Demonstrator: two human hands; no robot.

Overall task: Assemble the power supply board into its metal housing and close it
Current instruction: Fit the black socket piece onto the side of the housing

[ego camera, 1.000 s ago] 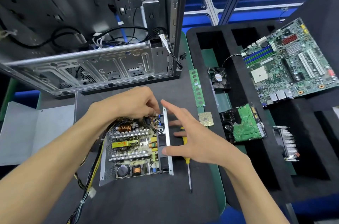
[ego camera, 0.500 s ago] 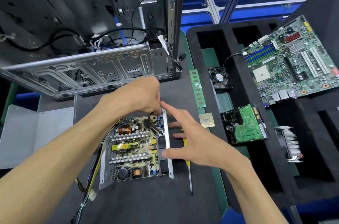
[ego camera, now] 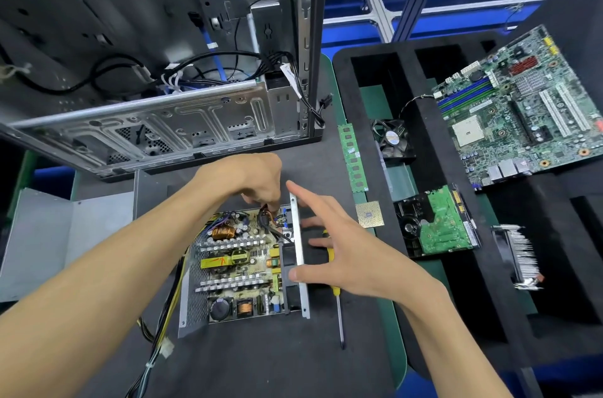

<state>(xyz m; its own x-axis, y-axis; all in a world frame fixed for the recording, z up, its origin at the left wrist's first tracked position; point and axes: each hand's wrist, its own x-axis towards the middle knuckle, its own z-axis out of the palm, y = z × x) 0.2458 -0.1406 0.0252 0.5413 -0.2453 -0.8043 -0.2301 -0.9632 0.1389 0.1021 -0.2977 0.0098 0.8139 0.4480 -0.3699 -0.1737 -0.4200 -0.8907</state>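
The tan component-crowded power supply board [ego camera: 241, 264] sits in its open grey metal housing [ego camera: 298, 254] at six o'clock. Left hand [ego camera: 251, 179] pinches black wiring [ego camera: 266, 221]; right hand [ego camera: 346, 251], fingers spread, steadies the wall. Fragile: grip the rigid edges.

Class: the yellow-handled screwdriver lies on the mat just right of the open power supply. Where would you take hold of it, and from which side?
Grip the screwdriver by its yellow handle, coming from above and from the right. It lies flat, its thin shaft pointing toward the viewer. On its left stands the power supply housing, and the right hand covers part of the handle, so that hand must clear first.
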